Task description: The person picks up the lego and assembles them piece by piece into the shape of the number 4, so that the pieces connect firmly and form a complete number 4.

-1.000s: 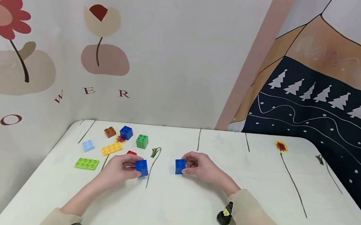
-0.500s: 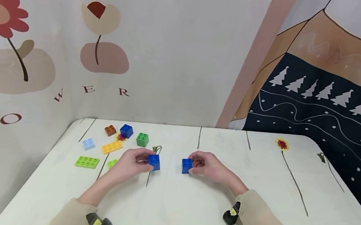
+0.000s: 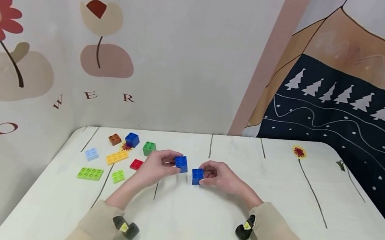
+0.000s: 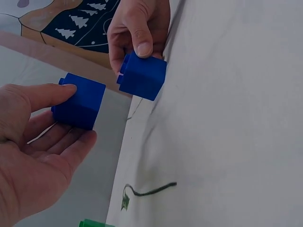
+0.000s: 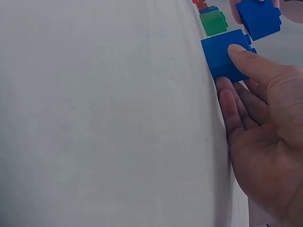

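My left hand [image 3: 155,168] pinches a blue building block [image 3: 181,164] between thumb and fingers, lifted above the table. A second blue building block [image 3: 197,176] is gripped by my right hand [image 3: 220,177], slightly lower and to the right. In the left wrist view a gap shows between the left hand's block [image 4: 81,103] and the right hand's block [image 4: 143,77]. Both have their studs upward in the head view. The right wrist view has my right thumb across the side of its block [image 5: 222,56], close to the tabletop.
Loose blocks lie at the table's left: brown [image 3: 115,139], blue [image 3: 132,140], green [image 3: 149,148], light blue [image 3: 92,154], yellow [image 3: 117,157], red [image 3: 136,164], and two lime ones, long [image 3: 90,174] and small [image 3: 118,176]. A printed curtain [image 3: 193,55] stands behind the white table [image 3: 179,223].
My left hand has moved right and up with its blue block, bringing it near the other one and uncovering the red and small lime blocks. My right hand has shifted only slightly.
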### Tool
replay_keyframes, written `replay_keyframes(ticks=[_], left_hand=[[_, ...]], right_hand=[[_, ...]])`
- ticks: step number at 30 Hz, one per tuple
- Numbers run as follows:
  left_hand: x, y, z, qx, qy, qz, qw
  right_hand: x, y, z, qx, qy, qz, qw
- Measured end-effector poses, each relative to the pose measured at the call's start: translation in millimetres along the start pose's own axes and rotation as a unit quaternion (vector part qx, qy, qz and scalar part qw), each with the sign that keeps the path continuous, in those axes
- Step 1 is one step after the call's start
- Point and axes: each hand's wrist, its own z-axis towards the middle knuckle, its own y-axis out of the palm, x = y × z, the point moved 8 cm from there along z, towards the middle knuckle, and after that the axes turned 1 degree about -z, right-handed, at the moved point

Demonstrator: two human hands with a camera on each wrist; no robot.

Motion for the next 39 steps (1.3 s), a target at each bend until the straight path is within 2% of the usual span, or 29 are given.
replay_keyframes(ticks=[6, 13, 20, 23, 28, 35, 39], left_hand=[[-2.7, 10.8, 4.7, -0.007, 0.01, -0.027, 0.9996], [1.1, 23.0, 9.5, -0.022, 0.029, -0.055, 0.9978], [1.2, 32.7, 9.3, -0.041, 0.033, -0.064, 0.9966], [1.3, 36.0, 8.8, -0.046, 0.031, -0.068, 0.9961], [1.4, 37.7, 7.4, -0.045, 0.03, -0.067, 0.9963], [3.9, 42.2, 10.6, -0.065, 0.067, -0.042, 0.9948], [5.7, 43.1, 12.1, -0.073, 0.077, -0.038, 0.9936]], right_hand=[[4, 2, -0.7, 0.008, 0.003, 0.011, 0.9999], [2, -3, -1.1, 0.025, -0.002, 0.012, 0.9996], [5, -1, -1.7, 0.04, -0.019, 0.027, 0.9986], [5, -1, -2.4, 0.044, -0.014, 0.027, 0.9985], [4, 0, -1.5, 0.044, -0.017, 0.024, 0.9986], [3, -1, -2.6, 0.048, -0.016, 0.026, 0.9984], [5, -1, -2.6, 0.049, -0.01, 0.027, 0.9984]])
